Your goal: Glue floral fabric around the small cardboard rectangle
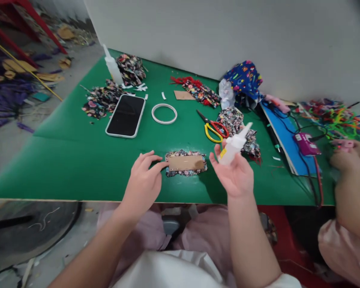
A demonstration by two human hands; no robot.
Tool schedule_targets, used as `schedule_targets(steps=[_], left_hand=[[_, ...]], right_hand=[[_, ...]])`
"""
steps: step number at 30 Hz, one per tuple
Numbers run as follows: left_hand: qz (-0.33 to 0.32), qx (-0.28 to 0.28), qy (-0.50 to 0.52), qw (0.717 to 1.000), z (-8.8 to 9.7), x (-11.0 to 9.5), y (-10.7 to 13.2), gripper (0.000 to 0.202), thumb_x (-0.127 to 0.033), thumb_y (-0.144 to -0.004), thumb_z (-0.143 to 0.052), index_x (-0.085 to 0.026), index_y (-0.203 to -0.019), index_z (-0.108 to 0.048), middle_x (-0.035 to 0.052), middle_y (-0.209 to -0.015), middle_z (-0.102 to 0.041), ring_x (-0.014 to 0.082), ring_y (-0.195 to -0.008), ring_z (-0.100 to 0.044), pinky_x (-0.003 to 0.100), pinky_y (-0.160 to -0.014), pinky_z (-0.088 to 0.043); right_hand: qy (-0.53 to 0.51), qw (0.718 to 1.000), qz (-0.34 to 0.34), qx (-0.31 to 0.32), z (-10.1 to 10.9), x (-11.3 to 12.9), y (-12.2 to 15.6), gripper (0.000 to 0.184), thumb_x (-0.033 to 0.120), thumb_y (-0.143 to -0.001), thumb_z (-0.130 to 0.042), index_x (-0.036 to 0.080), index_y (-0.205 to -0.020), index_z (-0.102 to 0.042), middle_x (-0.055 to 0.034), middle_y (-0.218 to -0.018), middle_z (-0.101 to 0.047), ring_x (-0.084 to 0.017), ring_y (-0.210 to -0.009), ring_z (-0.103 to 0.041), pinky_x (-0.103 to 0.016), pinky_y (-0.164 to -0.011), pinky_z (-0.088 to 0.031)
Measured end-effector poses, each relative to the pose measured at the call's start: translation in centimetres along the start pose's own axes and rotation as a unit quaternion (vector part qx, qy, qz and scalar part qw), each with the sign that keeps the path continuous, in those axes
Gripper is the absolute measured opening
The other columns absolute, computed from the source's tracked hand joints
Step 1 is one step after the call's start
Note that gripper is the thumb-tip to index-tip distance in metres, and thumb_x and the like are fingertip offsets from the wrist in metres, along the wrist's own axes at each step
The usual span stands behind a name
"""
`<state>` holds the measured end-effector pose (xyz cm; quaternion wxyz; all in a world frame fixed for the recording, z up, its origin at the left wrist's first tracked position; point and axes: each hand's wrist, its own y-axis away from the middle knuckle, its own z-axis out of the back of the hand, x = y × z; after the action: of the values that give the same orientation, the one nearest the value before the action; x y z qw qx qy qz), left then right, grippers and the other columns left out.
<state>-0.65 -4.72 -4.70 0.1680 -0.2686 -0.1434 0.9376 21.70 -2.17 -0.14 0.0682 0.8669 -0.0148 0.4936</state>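
Observation:
My right hand (235, 174) is closed round a translucent white squeeze bottle (231, 149), whose nozzle tilts up and to the right. In front of me, a brown cardboard strip (186, 163) lies on a slightly larger piece of dark floral fabric (186, 173), whose ragged edges show all round. My left hand (145, 176) is at the left end of the strip, fingers apart, with a fingertip touching the edge. Yellow-and-red-handled scissors (214, 130) lie beyond my right hand, next to crumpled floral fabric (231, 120).
A phone (126, 116), a white tape ring (164, 114) and a second bottle (113, 70) beside fabric scraps (105, 98) are on the green table (78, 168). At right lie a blue folder (283, 138), a purple box with cables (307, 144) and another person's hands (348, 154).

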Motion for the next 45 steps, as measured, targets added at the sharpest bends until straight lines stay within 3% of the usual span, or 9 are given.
schedule_targets(steps=[6,9,14,20,26,30,35,38,45], left_hand=[[0.028,-0.004,-0.001,1.000,-0.1,0.2,0.4,0.030,-0.011,-0.086,-0.038,-0.020,-0.100,-0.063,0.0061,-0.105,-0.058,0.0234,-0.117,-0.044,0.050,-0.103,-0.033],[0.032,0.010,-0.016,0.999,0.0,0.7,0.3,0.029,-0.014,-0.087,-0.039,-0.020,-0.102,-0.063,0.0060,-0.106,-0.058,0.0228,-0.118,-0.044,0.048,-0.105,-0.031],[0.023,0.033,-0.043,0.998,0.9,2.1,-0.8,0.028,-0.020,-0.089,-0.039,-0.019,-0.107,-0.060,0.0066,-0.109,-0.057,0.0231,-0.118,-0.044,0.045,-0.104,-0.033],[-0.059,0.093,-0.093,0.990,2.3,2.2,-5.1,0.036,-0.027,-0.090,-0.035,-0.013,-0.113,-0.058,0.0091,-0.105,-0.062,0.0235,-0.105,-0.052,0.041,-0.095,-0.040],[-0.121,0.223,-0.143,0.957,1.4,0.8,-9.7,0.033,-0.023,-0.087,-0.037,-0.014,-0.103,-0.065,0.0095,-0.090,-0.065,0.0250,-0.090,-0.056,0.039,-0.081,-0.044],[-0.155,0.268,-0.134,0.941,0.1,0.6,-11.0,0.030,-0.024,-0.087,-0.041,-0.015,-0.100,-0.067,0.0088,-0.088,-0.064,0.0227,-0.084,-0.055,0.035,-0.077,-0.043],[-0.181,0.266,-0.069,0.944,-0.8,1.2,-11.1,0.027,-0.028,-0.088,-0.045,-0.018,-0.097,-0.067,0.0065,-0.087,-0.062,0.0197,-0.085,-0.054,0.031,-0.074,-0.042],[-0.181,0.249,-0.056,0.950,-1.1,1.3,-11.0,0.024,-0.028,-0.087,-0.046,-0.017,-0.091,-0.068,0.0060,-0.084,-0.062,0.0191,-0.082,-0.054,0.031,-0.074,-0.042],[-0.195,0.232,-0.034,0.952,-1.9,1.2,-10.8,0.022,-0.025,-0.087,-0.046,-0.016,-0.082,-0.066,0.0049,-0.077,-0.060,0.0173,-0.077,-0.053,0.029,-0.071,-0.042]], right_hand=[[0.160,0.973,0.158,0.056,0.9,2.5,-3.4,0.051,0.026,-0.062,-0.071,0.032,-0.110,-0.056,0.0013,-0.110,-0.062,-0.017,-0.103,-0.057,-0.036,-0.092,-0.046],[0.262,0.940,0.212,0.056,1.7,1.9,-6.0,0.074,0.025,-0.064,-0.071,0.032,-0.130,-0.038,-0.0017,-0.110,-0.062,-0.021,-0.108,-0.056,-0.039,-0.093,-0.045],[0.444,0.872,0.195,0.073,1.5,-0.5,-8.2,0.091,0.020,-0.074,-0.059,0.030,-0.143,-0.001,-0.0044,-0.114,-0.059,-0.019,-0.104,-0.058,-0.038,-0.091,-0.047],[0.578,0.795,0.172,0.057,2.0,-2.4,-9.0,0.089,0.019,-0.075,-0.057,0.030,-0.143,0.000,-0.0037,-0.119,-0.057,-0.021,-0.097,-0.060,-0.040,-0.086,-0.050],[0.587,0.790,0.166,0.062,2.2,-2.3,-8.9,0.093,0.020,-0.075,-0.058,0.030,-0.143,0.005,-0.0045,-0.119,-0.057,-0.022,-0.098,-0.060,-0.041,-0.086,-0.050],[0.592,0.783,0.182,0.054,2.1,-1.1,-7.6,0.089,0.023,-0.075,-0.060,0.030,-0.142,-0.002,-0.0054,-0.119,-0.057,-0.024,-0.109,-0.055,-0.044,-0.087,-0.049],[0.610,0.768,0.194,-0.017,2.6,0.5,-5.1,0.032,0.028,-0.079,-0.055,0.023,-0.111,-0.055,-0.0047,-0.097,-0.065,-0.019,-0.088,-0.061,-0.035,-0.075,-0.050],[0.648,0.742,0.167,0.045,2.9,0.3,-4.4,0.015,0.029,-0.082,-0.052,0.021,-0.087,-0.063,-0.0018,-0.082,-0.066,-0.015,-0.074,-0.060,-0.031,-0.071,-0.047],[0.704,0.668,0.159,0.182,1.7,-2.3,-5.1,0.017,0.021,-0.085,-0.050,0.018,-0.088,-0.066,-0.0044,-0.087,-0.064,-0.016,-0.086,-0.057,-0.028,-0.077,-0.044]])
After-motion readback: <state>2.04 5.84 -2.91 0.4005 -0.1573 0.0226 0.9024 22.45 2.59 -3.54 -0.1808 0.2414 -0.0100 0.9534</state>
